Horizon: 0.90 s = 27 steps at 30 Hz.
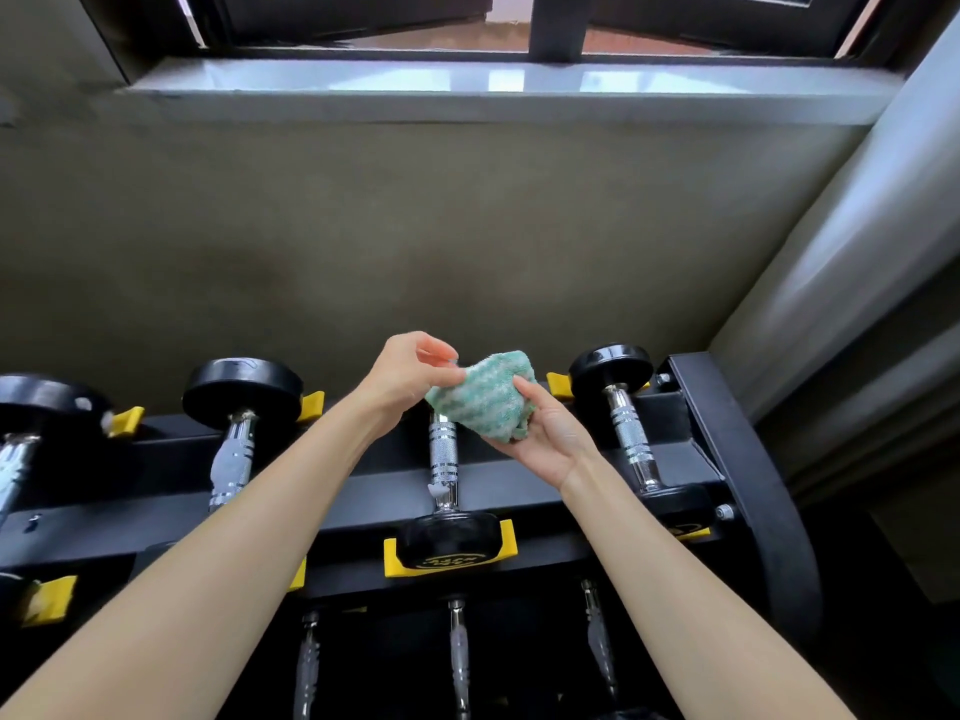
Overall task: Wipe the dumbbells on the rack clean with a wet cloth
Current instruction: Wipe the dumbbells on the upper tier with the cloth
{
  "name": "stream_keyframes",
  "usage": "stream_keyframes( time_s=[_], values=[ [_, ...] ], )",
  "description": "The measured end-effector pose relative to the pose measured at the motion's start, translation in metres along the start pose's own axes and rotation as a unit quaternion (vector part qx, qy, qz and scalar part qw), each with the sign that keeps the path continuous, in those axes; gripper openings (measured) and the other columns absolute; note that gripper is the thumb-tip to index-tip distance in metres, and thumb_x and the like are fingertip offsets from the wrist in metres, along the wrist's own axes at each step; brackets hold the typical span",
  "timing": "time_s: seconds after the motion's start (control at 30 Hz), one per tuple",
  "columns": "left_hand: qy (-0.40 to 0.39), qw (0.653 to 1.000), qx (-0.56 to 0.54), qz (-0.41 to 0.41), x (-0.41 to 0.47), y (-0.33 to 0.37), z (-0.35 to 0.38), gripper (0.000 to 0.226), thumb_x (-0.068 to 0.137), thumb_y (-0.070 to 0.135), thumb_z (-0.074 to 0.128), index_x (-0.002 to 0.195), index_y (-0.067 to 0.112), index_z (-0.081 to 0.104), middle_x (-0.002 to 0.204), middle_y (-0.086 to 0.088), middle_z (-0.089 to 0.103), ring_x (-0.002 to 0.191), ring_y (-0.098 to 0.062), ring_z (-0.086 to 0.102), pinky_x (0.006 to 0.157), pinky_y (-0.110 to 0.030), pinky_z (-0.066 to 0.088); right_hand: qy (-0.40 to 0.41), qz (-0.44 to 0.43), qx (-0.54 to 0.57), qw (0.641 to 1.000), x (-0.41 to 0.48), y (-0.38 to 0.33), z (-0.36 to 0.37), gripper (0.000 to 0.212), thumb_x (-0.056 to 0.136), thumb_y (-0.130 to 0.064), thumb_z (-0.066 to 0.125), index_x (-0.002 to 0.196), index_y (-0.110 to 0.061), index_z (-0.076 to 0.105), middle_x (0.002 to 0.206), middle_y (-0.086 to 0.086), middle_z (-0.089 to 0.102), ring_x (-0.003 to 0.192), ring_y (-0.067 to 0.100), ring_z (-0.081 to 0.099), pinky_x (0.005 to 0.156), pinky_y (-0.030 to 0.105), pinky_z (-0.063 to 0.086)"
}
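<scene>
Yellow cradles on the rack hold black-headed dumbbells with chrome handles. Above the middle dumbbell, toward the rack's right end, is a folded green-and-white cloth. The left hand has a pinching grip on its edge, and the right hand grip curls round it from beneath.

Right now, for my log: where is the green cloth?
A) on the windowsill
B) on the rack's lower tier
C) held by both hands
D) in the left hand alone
C: the left hand pinches an edge of the cloth while the right hand cups it from below.
</scene>
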<state>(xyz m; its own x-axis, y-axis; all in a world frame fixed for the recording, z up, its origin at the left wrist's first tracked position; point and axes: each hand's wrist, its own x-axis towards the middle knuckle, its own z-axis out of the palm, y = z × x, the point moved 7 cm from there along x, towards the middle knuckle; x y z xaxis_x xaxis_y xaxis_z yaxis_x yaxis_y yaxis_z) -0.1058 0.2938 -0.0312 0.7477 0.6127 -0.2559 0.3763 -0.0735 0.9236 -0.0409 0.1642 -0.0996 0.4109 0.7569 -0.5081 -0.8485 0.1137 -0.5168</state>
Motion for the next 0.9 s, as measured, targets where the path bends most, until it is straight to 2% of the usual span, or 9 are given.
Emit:
stream_keyframes(
  time_s=[0.13,0.27,0.37,0.5,0.57,0.7,0.77,0.83,0.9],
  values=[
    [0.075,0.992,0.025,0.095,0.007,0.013,-0.015,0.026,0.077,-0.005,0.066,0.074,0.019,0.056,0.077,0.001,0.06,0.071,-0.009,0.057,0.066,-0.015,0.048,-0.016,0.025,-0.037,0.999,0.002,0.005,0.0,0.028,0.087,-0.018,0.056,0.113,-0.011,0.057,0.105,0.01,0.067,0.096,0.024,0.063,0.088,0.041,0.05],
    [0.105,0.984,0.076,0.125,0.01,0.01,-0.013,0.027,0.081,0.0,0.063,0.067,0.022,0.057,0.073,0.006,0.058,0.064,-0.003,0.054,0.062,-0.01,0.044,-0.051,0.041,-0.02,0.998,0.003,0.012,0.008,0.051,0.079,-0.025,0.062,0.126,-0.008,0.054,0.113,0.014,0.065,0.103,0.027,0.061,0.094,0.044,0.047],
    [0.066,0.99,0.079,0.096,0.013,-0.005,0.0,0.022,0.08,0.006,0.068,0.068,0.022,0.059,0.085,-0.006,0.062,0.066,-0.007,0.055,0.062,-0.012,0.046,-0.075,0.031,0.005,0.997,0.006,0.01,0.014,0.051,0.081,-0.027,0.059,0.129,-0.008,0.052,0.117,0.014,0.064,0.105,0.028,0.062,0.094,0.045,0.047],
    [0.06,0.991,0.108,0.054,0.017,-0.022,0.004,0.021,0.076,0.015,0.072,0.066,0.022,0.055,0.1,-0.022,0.061,0.077,-0.021,0.058,0.07,-0.024,0.043,-0.095,0.019,0.025,0.995,0.006,0.005,0.018,0.036,0.08,-0.026,0.058,0.109,-0.006,0.068,0.116,0.017,0.065,0.104,0.033,0.064,0.093,0.052,0.046],
    [0.084,0.987,0.132,0.045,0.018,-0.024,-0.001,0.023,0.076,0.018,0.072,0.065,0.022,0.052,0.1,-0.02,0.061,0.083,-0.026,0.058,0.067,-0.023,0.04,-0.096,0.018,0.023,0.995,0.007,0.004,0.016,0.031,0.081,-0.024,0.058,0.101,-0.006,0.073,0.115,0.017,0.066,0.102,0.032,0.065,0.093,0.052,0.046],
    [0.124,0.987,0.1,0.002,0.014,-0.028,-0.019,0.017,0.086,0.027,0.064,0.08,0.016,0.052,0.091,-0.005,0.056,0.076,-0.015,0.056,0.063,-0.022,0.044,-0.074,-0.014,0.003,0.997,0.013,-0.003,0.007,0.033,0.081,-0.021,0.056,0.113,-0.012,0.06,0.107,0.009,0.07,0.096,0.023,0.068,0.09,0.044,0.05],
    [0.065,0.996,0.053,-0.039,0.01,-0.036,-0.018,0.012,0.089,0.023,0.06,0.092,0.014,0.053,0.091,-0.003,0.056,0.07,-0.011,0.057,0.063,-0.023,0.048,-0.087,-0.048,-0.056,0.994,0.016,-0.007,0.009,0.033,0.081,-0.019,0.054,0.114,-0.016,0.057,0.105,0.003,0.07,0.096,0.017,0.067,0.091,0.037,0.05],
    [-0.068,0.993,0.053,-0.074,0.002,-0.045,-0.005,0.02,0.087,0.019,0.064,0.105,0.012,0.056,0.094,-0.004,0.063,0.076,-0.012,0.062,0.065,-0.021,0.052,-0.117,-0.062,-0.108,0.985,0.022,-0.006,0.014,0.036,0.081,-0.02,0.054,0.117,-0.017,0.056,0.107,0.001,0.07,0.098,0.015,0.066,0.091,0.032,0.05],
    [-0.15,0.985,0.022,-0.086,-0.005,-0.051,0.004,0.019,0.086,0.013,0.064,0.105,0.012,0.061,0.095,-0.005,0.068,0.08,-0.012,0.066,0.064,-0.018,0.052,-0.136,-0.064,-0.141,0.978,0.029,-0.001,0.019,0.044,0.077,-0.023,0.063,0.12,-0.014,0.055,0.111,0.004,0.068,0.1,0.018,0.065,0.09,0.031,0.051]
  ],
)
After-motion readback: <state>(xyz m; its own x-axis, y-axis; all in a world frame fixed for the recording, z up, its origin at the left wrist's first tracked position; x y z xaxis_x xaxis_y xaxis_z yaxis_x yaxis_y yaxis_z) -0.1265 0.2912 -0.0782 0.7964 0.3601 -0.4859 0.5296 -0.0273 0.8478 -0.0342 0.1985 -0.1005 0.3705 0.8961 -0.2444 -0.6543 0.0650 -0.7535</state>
